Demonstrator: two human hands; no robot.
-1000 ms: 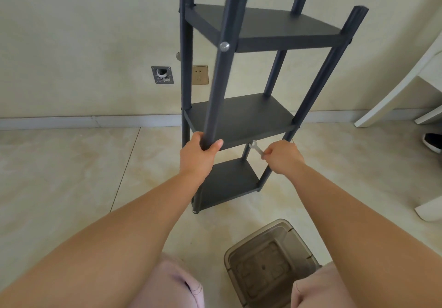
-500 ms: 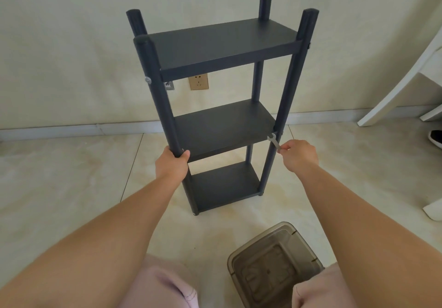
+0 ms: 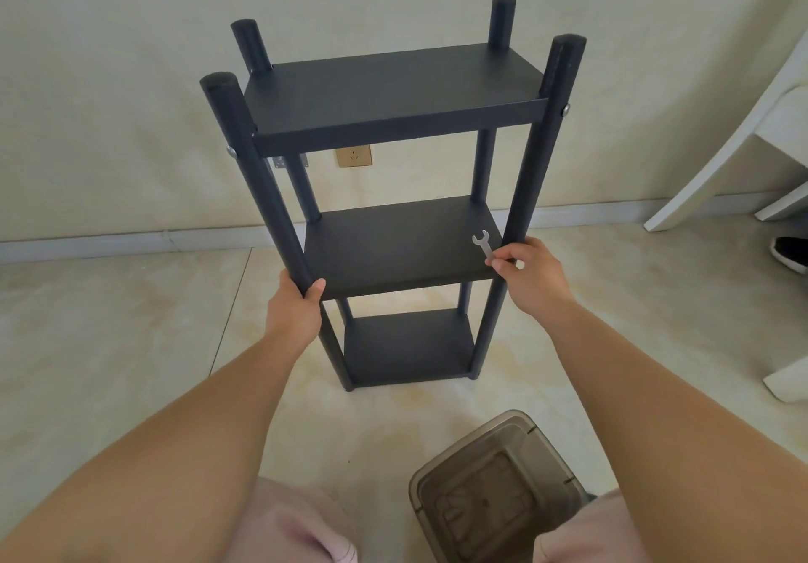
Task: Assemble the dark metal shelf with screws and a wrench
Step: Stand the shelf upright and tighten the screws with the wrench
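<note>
Ok: shelf (image 3: 389,98) upright on floor (image 3: 109,343). L hand (image 3: 294,313) grips front-left post, R hand (image 3: 527,276) pinches wrench (image 3: 483,246) by front-right post, mid tier.

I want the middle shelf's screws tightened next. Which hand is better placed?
Probably the right hand: it pinches the wrench beside the front right post. The left hand grips the front left post.

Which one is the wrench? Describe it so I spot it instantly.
Find the dark three-tier shelf standing on the tiled floor by the wall. At its middle tier, near the front right post, the right hand pinches the wrench: a small, flat, silver open-ended tool, the only bright thing against the black board.
</note>
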